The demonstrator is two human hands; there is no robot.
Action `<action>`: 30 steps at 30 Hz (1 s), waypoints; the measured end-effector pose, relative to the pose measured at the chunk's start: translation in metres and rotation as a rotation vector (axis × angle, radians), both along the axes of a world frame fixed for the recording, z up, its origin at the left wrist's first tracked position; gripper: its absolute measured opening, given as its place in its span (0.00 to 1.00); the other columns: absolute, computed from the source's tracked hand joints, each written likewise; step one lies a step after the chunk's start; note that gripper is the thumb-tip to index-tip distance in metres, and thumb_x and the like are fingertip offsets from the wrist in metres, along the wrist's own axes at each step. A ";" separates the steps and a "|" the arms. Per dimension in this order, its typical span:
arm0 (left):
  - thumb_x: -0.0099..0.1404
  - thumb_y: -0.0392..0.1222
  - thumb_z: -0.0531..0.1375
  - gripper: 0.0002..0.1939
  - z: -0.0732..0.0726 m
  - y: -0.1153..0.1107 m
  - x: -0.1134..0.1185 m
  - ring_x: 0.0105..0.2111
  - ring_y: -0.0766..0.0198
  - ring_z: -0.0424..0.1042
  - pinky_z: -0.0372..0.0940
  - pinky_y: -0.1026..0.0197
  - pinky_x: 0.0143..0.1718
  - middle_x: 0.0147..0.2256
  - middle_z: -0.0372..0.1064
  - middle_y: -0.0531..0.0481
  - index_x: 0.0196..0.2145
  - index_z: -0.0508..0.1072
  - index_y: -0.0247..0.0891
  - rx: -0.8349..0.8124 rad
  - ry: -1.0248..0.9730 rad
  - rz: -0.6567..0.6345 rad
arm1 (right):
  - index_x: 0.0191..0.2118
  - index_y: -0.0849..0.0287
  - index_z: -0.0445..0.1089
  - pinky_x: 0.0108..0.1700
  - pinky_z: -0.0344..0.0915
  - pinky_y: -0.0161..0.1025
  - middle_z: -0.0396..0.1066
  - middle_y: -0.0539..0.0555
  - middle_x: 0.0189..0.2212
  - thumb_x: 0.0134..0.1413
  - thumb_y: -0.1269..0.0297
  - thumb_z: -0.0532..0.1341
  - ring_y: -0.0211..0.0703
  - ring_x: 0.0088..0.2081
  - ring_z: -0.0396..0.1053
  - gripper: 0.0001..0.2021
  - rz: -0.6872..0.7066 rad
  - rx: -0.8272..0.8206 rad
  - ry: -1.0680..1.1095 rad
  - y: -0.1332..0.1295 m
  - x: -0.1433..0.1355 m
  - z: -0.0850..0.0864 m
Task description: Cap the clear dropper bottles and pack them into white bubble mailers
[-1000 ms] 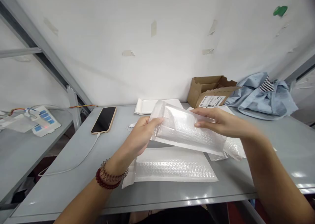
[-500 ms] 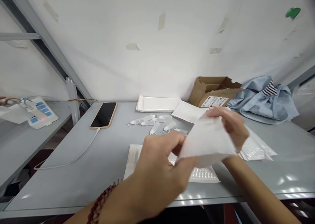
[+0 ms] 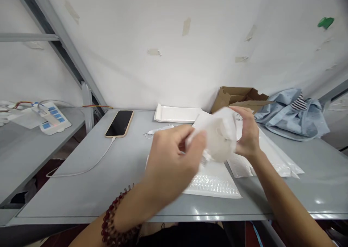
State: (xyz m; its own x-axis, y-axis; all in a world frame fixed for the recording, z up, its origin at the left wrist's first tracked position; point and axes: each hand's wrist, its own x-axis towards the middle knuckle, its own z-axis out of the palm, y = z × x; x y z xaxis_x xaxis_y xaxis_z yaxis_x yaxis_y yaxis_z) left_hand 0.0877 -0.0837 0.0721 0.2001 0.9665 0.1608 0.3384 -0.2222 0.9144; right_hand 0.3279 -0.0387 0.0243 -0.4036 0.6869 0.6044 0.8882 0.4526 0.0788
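A white, paper-like pouch (image 3: 220, 140), smeared by motion, is held up above the table between my two hands. My left hand (image 3: 172, 163) pinches its left edge between thumb and fingers. On the other side, my right hand (image 3: 248, 133) grips the pouch's right edge with the thumb low and fingers over the top. Small clear pieces show blurred by the left fingertips; I cannot make out what they are. Flat below lies a white bubble mailer (image 3: 214, 183). A small translucent dropper bottle (image 3: 157, 130) shows behind my left hand, which hides the others.
White padded mailers (image 3: 272, 160) lie stacked at the right, before a cardboard box (image 3: 239, 95) and light-blue cloth (image 3: 290, 113). A white tray-like pack (image 3: 176, 114) rests against the wall. At left are a phone (image 3: 119, 124) with its charging cable and a power strip (image 3: 56, 118).
My hands have turned the pouch from a slanted flat face to a more upright, rounded shape. My left hand now covers most of the small bottles. The view has shifted slightly.
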 end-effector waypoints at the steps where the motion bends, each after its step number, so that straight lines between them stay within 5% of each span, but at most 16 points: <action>1: 0.61 0.49 0.55 0.19 -0.008 0.008 -0.005 0.18 0.69 0.59 0.50 0.65 0.17 0.16 0.58 0.55 0.17 0.60 0.37 -0.052 -0.027 0.037 | 0.63 0.60 0.42 0.50 0.56 0.63 0.59 0.68 0.51 0.49 0.51 0.57 0.67 0.53 0.59 0.38 0.015 0.065 -0.008 0.000 0.000 0.006; 5: 0.64 0.47 0.56 0.14 -0.044 0.042 -0.023 0.26 0.62 0.72 0.65 0.61 0.28 0.26 0.72 0.47 0.29 0.71 0.33 -0.473 -0.272 -0.111 | 0.54 0.59 0.58 0.52 0.52 0.63 0.66 0.63 0.44 0.50 0.58 0.59 0.59 0.46 0.64 0.25 0.038 0.187 -0.223 0.002 0.001 0.036; 9: 0.64 0.46 0.58 0.13 -0.060 0.058 -0.026 0.31 0.60 0.74 0.67 0.61 0.31 0.31 0.75 0.42 0.34 0.72 0.31 -0.575 -0.365 -0.174 | 0.53 0.64 0.62 0.53 0.48 0.68 0.66 0.65 0.45 0.51 0.65 0.56 0.60 0.47 0.64 0.22 0.059 0.078 -0.463 0.010 -0.011 0.068; 12: 0.64 0.42 0.59 0.11 -0.062 0.062 -0.022 0.34 0.58 0.74 0.69 0.60 0.33 0.36 0.74 0.39 0.39 0.73 0.30 -0.628 -0.622 -0.186 | 0.51 0.66 0.65 0.54 0.44 0.71 0.66 0.62 0.46 0.53 0.67 0.54 0.60 0.50 0.63 0.19 0.143 0.075 -0.543 0.016 -0.028 0.093; 16: 0.64 0.35 0.57 0.06 -0.067 0.071 -0.020 0.33 0.60 0.73 0.72 0.59 0.33 0.35 0.73 0.42 0.38 0.73 0.32 -0.682 -0.861 -0.082 | 0.42 0.66 0.69 0.50 0.47 0.71 0.68 0.55 0.43 0.62 0.63 0.44 0.60 0.54 0.61 0.19 0.270 -0.026 -0.497 0.014 -0.062 0.121; 19: 0.67 0.33 0.51 0.10 -0.067 0.078 -0.025 0.27 0.66 0.71 0.72 0.62 0.29 0.31 0.71 0.46 0.34 0.72 0.33 -0.653 -0.911 0.022 | 0.29 0.60 0.69 0.46 0.61 0.62 0.71 0.49 0.37 0.58 0.55 0.52 0.61 0.55 0.62 0.16 0.336 -0.102 -0.353 0.010 -0.088 0.136; 21: 0.68 0.33 0.49 0.12 -0.065 0.081 -0.031 0.24 0.66 0.70 0.71 0.64 0.24 0.29 0.70 0.46 0.32 0.71 0.33 -0.637 -0.930 0.089 | 0.24 0.60 0.65 0.47 0.63 0.58 0.72 0.46 0.33 0.53 0.60 0.57 0.61 0.55 0.62 0.11 0.323 -0.068 -0.396 0.010 -0.103 0.143; 26: 0.67 0.31 0.49 0.12 -0.058 0.088 -0.051 0.24 0.67 0.71 0.71 0.67 0.23 0.28 0.70 0.49 0.30 0.70 0.34 -0.526 -0.993 0.271 | 0.26 0.58 0.65 0.58 0.45 0.63 0.71 0.42 0.35 0.46 0.70 0.58 0.57 0.54 0.65 0.01 0.210 0.246 -0.850 0.023 -0.125 0.152; 30: 0.65 0.28 0.52 0.12 -0.059 0.094 -0.065 0.24 0.70 0.71 0.72 0.69 0.29 0.26 0.71 0.53 0.27 0.70 0.36 -0.423 -1.050 0.390 | 0.32 0.58 0.67 0.58 0.44 0.67 0.71 0.47 0.37 0.46 0.67 0.61 0.61 0.53 0.66 0.04 0.211 0.215 -0.824 0.043 -0.123 0.143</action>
